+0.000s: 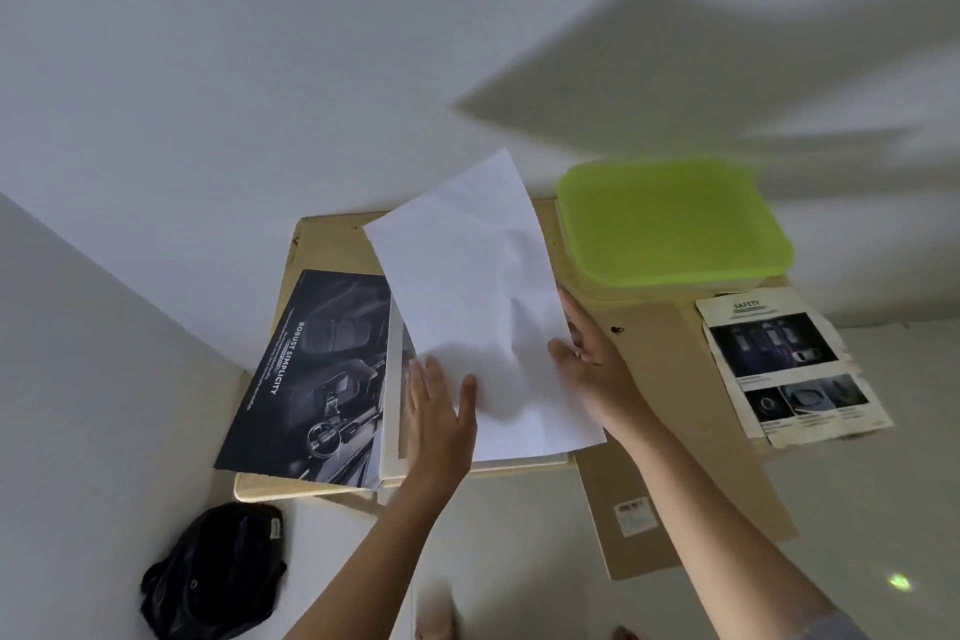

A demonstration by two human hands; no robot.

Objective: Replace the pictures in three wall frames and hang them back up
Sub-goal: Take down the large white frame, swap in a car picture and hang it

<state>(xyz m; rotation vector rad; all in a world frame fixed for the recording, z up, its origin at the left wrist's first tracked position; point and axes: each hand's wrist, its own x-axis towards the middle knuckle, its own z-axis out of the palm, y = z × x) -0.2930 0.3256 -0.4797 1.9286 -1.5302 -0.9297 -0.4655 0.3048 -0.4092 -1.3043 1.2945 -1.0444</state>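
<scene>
A white sheet of paper [467, 296] lies over a white picture frame [390, 431] on a small wooden table [332, 244]; its far end curls up off the table. My left hand [441, 426] rests on the sheet's near left corner, fingers straight and thumb on the paper. My right hand [592, 359] pinches the sheet's right edge between thumb and fingers. A dark poster reading "ROBUST SIMPLICITY" [311, 379] lies left of the frame, partly under it. A brown backing board [670, 431] sticks out over the table's right front. A creased "SAFETY" print [789, 369] lies at the right.
A lime-green plastic tray [670, 224] stands at the table's back right. A black bag [218, 572] lies on the pale floor at the front left. White walls close in behind and on the left.
</scene>
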